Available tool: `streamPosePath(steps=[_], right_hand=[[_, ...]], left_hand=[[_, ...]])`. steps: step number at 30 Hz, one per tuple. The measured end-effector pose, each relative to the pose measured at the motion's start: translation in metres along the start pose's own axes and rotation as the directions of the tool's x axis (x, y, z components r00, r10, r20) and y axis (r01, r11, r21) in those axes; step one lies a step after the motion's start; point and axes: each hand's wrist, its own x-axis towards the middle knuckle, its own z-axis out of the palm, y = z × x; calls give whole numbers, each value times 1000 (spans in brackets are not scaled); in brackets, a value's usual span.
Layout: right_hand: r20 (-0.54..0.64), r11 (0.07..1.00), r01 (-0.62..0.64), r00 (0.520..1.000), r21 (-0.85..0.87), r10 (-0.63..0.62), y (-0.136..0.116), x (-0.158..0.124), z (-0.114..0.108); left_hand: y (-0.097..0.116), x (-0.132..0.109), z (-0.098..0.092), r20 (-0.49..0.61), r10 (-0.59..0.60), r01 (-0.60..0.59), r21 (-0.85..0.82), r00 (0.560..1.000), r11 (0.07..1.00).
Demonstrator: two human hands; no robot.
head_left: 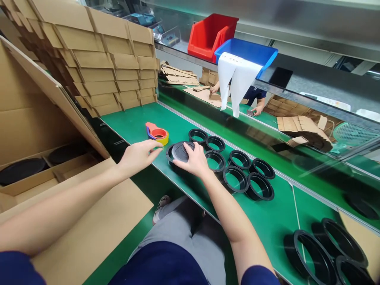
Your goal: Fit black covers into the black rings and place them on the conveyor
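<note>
Gripping dark disc: right hand; writing on paper illegible.

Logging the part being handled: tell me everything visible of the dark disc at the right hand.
The dark disc is round and greyish black, seemingly plastic, with faint curved lines on its face. It lies over the opening of a black ring near the green table's front edge. The right hand holds it, fingers and thumb partly covering it. Whether it is seated in the ring can't be told.
</note>
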Motion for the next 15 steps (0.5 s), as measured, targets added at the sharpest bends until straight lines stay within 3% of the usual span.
streamPosePath(steps=[4, 9, 12, 14, 15], right_hand=[[69, 1000, 5, 998, -31, -3, -10, 28, 21], [88, 996, 31, 996, -81, -24, -13, 36, 36], [-104, 992, 94, 989, -79, -102, -10, 22, 35], [-244, 969, 239, 938, -57, -246, -6, 3, 38], [-257, 933, 356, 898, -51, -357, -3, -9, 42]], left_hand=[[-17, -15, -18, 7, -71, 72, -80, 997, 994], [-29, -15, -4, 72, -39, 46, -111, 997, 993], [-23, 11, 3, 94, 55, -46, -98, 994, 994], [-12, 38, 7, 35, 126, -122, -99, 991, 988], [-5, 52, 10, -10, 162, -162, -94, 987, 982]])
